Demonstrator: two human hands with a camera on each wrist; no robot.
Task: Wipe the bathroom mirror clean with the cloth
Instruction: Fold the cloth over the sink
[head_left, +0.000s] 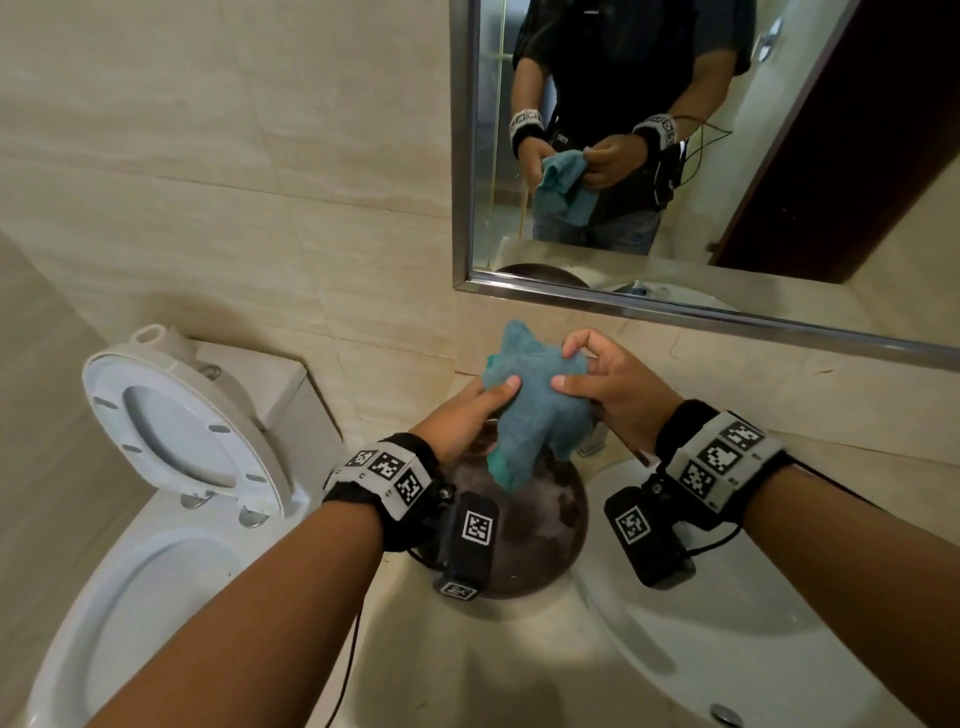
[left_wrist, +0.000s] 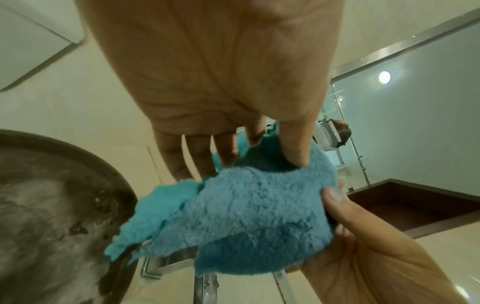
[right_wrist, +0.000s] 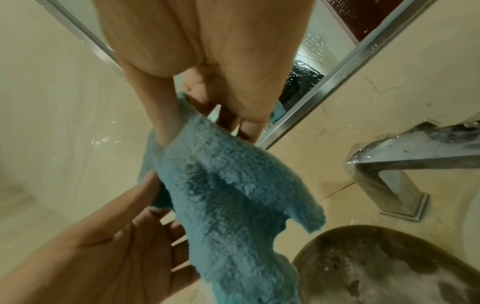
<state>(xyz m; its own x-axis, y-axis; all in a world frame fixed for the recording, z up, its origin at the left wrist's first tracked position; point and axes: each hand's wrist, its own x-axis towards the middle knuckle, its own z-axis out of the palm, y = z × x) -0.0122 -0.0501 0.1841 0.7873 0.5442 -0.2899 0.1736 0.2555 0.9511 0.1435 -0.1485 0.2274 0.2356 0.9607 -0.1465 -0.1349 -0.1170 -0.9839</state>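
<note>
A teal microfibre cloth (head_left: 540, 402) is held at the centre of the head view, below the lower edge of the framed mirror (head_left: 779, 218) at upper right and above a dark round basin (head_left: 550, 540). It looks light, limp and fluffy, likely to slump unless bunched into a pad, so a gathered handful at its middle would probably serve better than an edge. The left hand (head_left: 467, 415) is closed on the cloth's left edge, thumb on top and fingers beneath. The right hand (head_left: 608, 384) is pinched on the right edge, thumb in front, forefinger arched over the top. Both wrists are raised, palms facing inward.
</note>
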